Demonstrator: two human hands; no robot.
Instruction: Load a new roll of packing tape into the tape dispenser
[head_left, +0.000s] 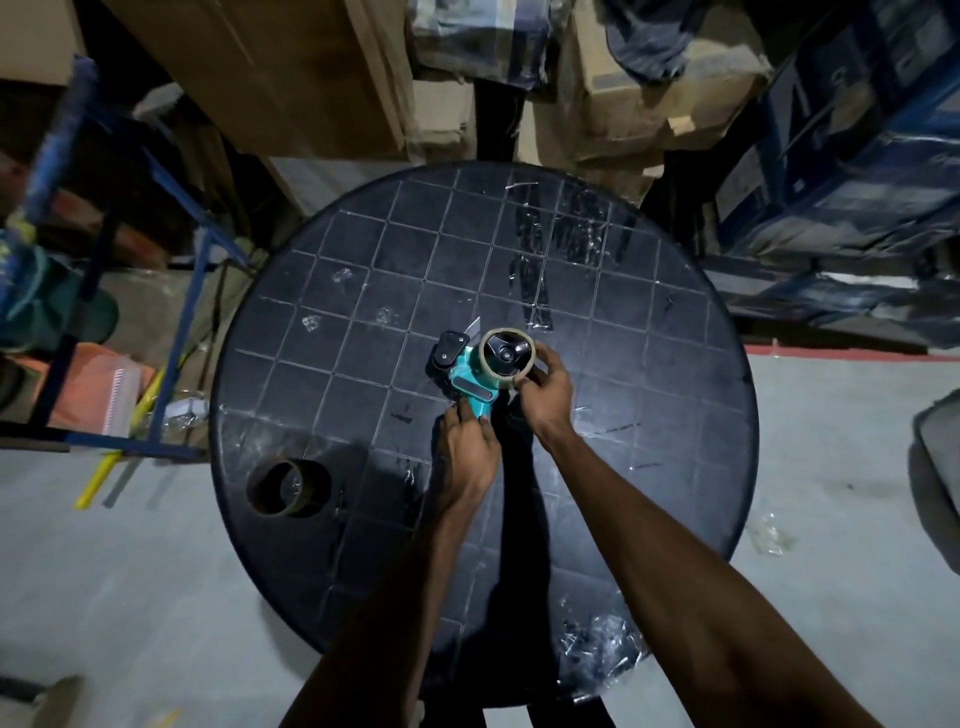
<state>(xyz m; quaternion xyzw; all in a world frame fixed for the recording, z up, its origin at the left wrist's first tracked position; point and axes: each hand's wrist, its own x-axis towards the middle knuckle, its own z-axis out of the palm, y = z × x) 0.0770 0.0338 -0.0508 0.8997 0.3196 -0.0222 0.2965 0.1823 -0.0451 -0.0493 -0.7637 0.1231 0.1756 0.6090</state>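
Observation:
A teal tape dispenser (466, 378) lies on its side in the middle of the round black table (675, 364). A roll of clear packing tape (487, 358) sits around its black hub. My left hand (467, 447) grips the end of the teal handle from below. My right hand (545, 389) curls around the roll's right and lower edge, fingertips pinching at the tape there. The black front flap and metal blade of the dispenser point up and left.
An empty brown cardboard core (287, 488) stands near the table's left front edge. Crumpled clear tape (597, 644) lies at the near edge, and strips stick to the far side. Cardboard boxes (291, 78) and a blue metal rack (171, 312) surround the table.

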